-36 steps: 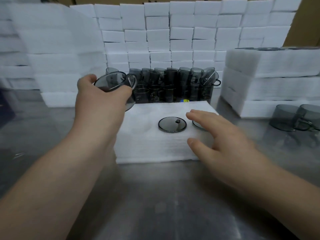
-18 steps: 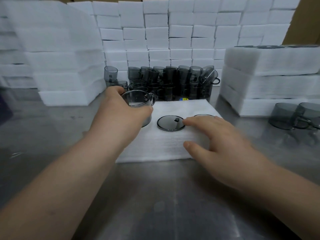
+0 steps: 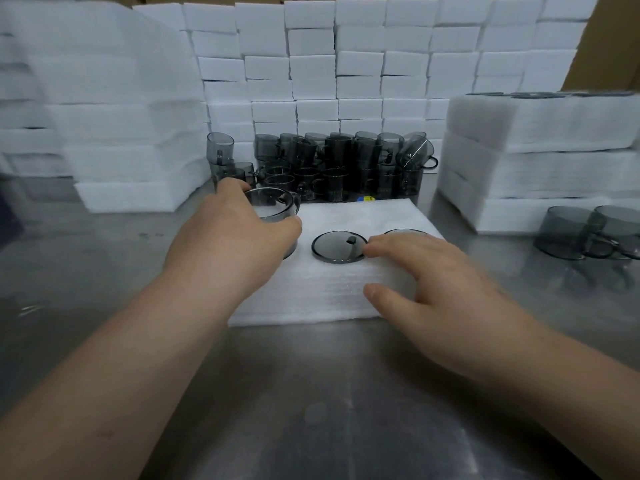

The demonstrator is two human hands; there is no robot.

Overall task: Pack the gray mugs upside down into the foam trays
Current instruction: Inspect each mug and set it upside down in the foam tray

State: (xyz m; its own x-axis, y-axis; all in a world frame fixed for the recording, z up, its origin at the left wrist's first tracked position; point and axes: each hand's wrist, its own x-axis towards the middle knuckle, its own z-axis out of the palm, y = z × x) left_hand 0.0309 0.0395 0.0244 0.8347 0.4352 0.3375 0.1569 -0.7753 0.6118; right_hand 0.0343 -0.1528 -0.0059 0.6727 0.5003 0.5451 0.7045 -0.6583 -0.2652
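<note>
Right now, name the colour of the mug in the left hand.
The mug is see-through smoky gray; head view shows it.

A white foam tray (image 3: 329, 292) lies flat on the counter (image 3: 311, 393). Two smoky, see-through gray mugs sit sunk in it upside down, only their bases showing: the middle mug (image 3: 338, 247) and the right mug (image 3: 405, 232). The third mug (image 3: 275, 209) is at the tray's left end, in the left grip (image 3: 235, 237). The stacked mugs (image 3: 339, 164) stand behind the tray
</note>
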